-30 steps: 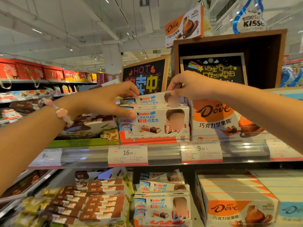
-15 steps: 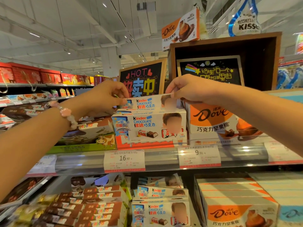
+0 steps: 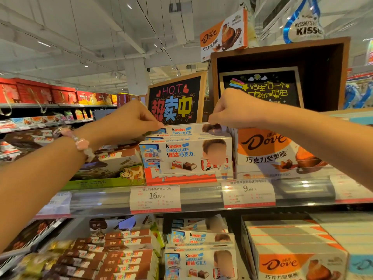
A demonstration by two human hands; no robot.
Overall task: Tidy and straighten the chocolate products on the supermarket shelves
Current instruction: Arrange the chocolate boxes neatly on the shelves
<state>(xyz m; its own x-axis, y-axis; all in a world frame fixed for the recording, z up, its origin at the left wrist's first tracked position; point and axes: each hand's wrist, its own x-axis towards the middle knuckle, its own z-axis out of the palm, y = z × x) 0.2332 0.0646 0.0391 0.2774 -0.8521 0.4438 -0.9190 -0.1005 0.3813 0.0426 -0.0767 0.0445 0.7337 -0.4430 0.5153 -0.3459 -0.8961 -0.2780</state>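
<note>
Both hands, left [image 3: 129, 120] and right [image 3: 232, 110], pinch the top Kinder box [image 3: 187, 129]. It sits nearly square on its stack. Lower shelf boxes [image 3: 199, 237] look untidy.

A white Kinder Chocolate box [image 3: 189, 129], long and flat with blue and orange lettering, lies on top of a stack of matching Kinder boxes [image 3: 186, 158]. It is pinched at both ends: the left hand's fingers [image 3: 155, 123] meet its left end, the right hand's fingers [image 3: 212, 120] its right end. The box sits level, front face tipped toward the viewer. Directly beneath the fingers, the stack's front box stands upright in an orange tray on the upper shelf [image 3: 201, 197].
</note>
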